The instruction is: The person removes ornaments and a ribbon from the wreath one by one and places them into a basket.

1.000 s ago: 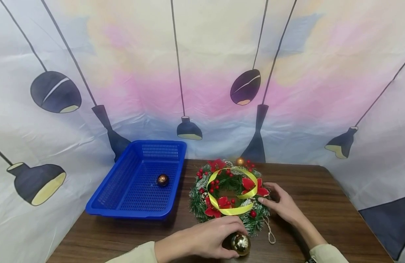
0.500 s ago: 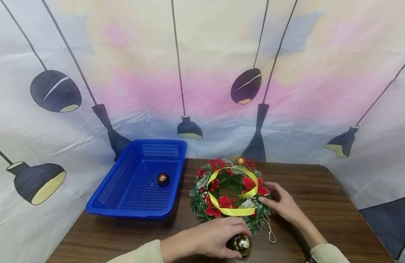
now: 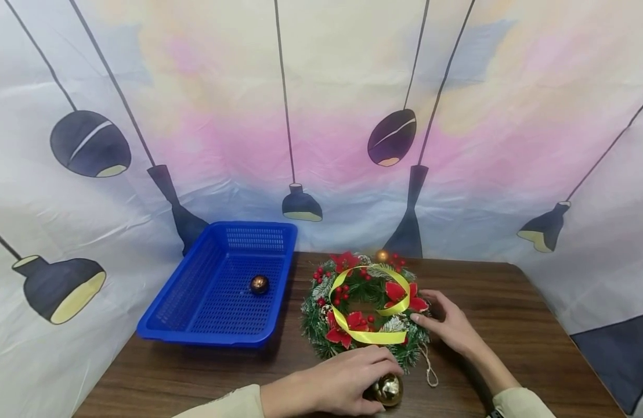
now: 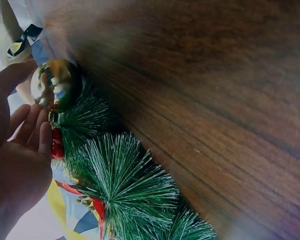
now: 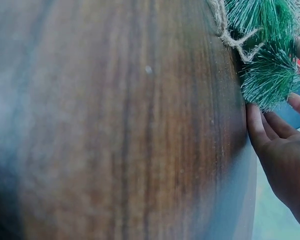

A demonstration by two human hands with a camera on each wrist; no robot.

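A green Christmas wreath (image 3: 313,334) with red poinsettias, berries and frosted sprigs lies on the wooden table. Across its top curls a yellow ribbon (image 3: 345,322). At the wreath's near edge my left hand (image 3: 347,377) holds a shiny gold bauble (image 3: 389,389) between thumb and fingers. The left wrist view shows that bauble (image 4: 57,85) right beside the green sprigs. My right hand (image 3: 449,325) grips the wreath's right rim, thumb on top; in the right wrist view its fingers (image 5: 257,125) lie low against a sprig (image 5: 270,77). A twine loop (image 3: 430,368) trails from the wreath.
To the left stands a blue perforated basket (image 3: 165,319) with one dark copper bauble (image 3: 259,284) inside. A small orange-gold ball (image 3: 382,256) sits at the wreath's far edge. Behind the table (image 3: 509,313) hangs a cloth backdrop (image 3: 321,87) printed with lamps.
My left hand has shifted slightly to the right with the gold bauble. The ribbon's near end has dropped a little toward me. My right hand stays put on the wreath.
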